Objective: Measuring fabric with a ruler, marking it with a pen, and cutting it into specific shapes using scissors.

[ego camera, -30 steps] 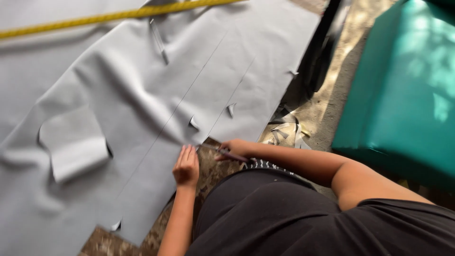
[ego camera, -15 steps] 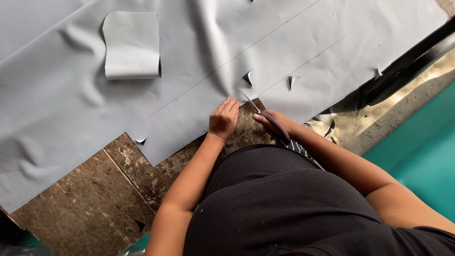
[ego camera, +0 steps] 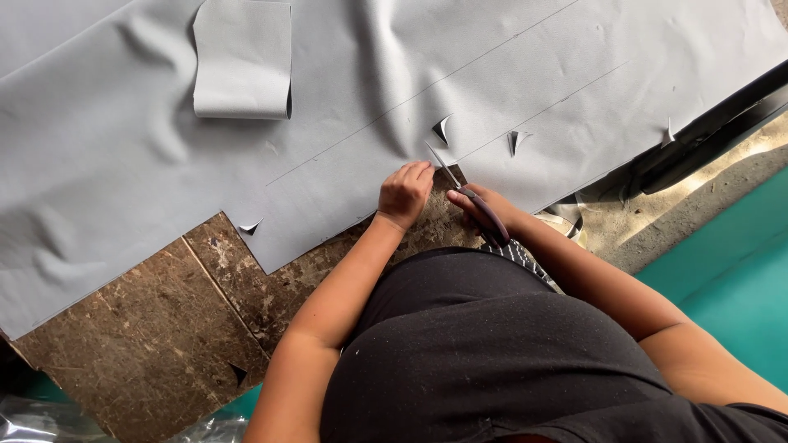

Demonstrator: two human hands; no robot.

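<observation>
the right hand [ego camera: 480, 209] is closed around scissors [ego camera: 460, 184] cutting the grey sheet [ego camera: 369, 90] spread on the floor, while the left hand [ego camera: 404, 193], fingers curled, pins its edge, so a slipping sheet could pull the cut off the drawn line [ego camera: 427, 86].
</observation>
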